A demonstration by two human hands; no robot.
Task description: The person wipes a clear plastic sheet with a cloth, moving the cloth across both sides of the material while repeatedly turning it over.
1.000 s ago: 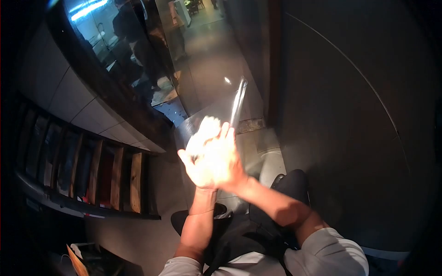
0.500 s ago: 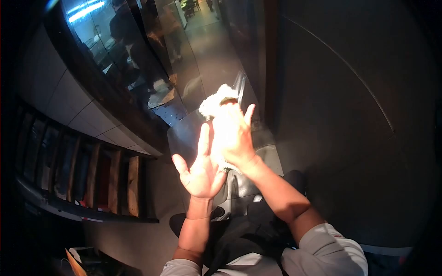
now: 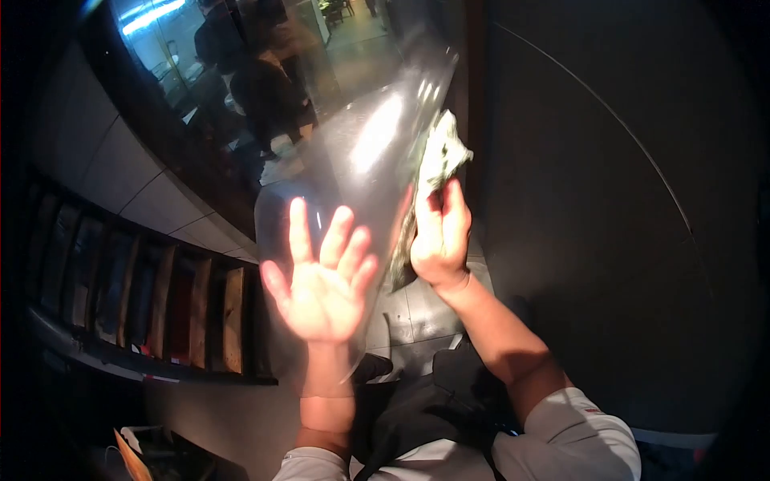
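Note:
A large clear, curved piece (image 3: 365, 148), glass or plastic with bright reflections, tilts in front of me. My left hand (image 3: 325, 280) is spread palm up against it, fingers apart; the clear edge runs around and past the wrist. To the right, my right hand (image 3: 441, 240) pinches a crumpled whitish-green cloth (image 3: 443, 152) between fingers and thumb. Part of the cloth hangs down along the right side of the clear piece, partly hidden by the hand.
A slatted wooden rack (image 3: 196, 317) stands at the left. Beyond the clear piece is a glass pane (image 3: 233, 88) with dark figures behind it. A large dark panel (image 3: 593, 240) fills the right side. Tiled floor (image 3: 409, 309) lies below.
My hands have come apart: the right one has moved up and right with the cloth, and the left has shifted left with fingers spread. The clear piece now shows much larger.

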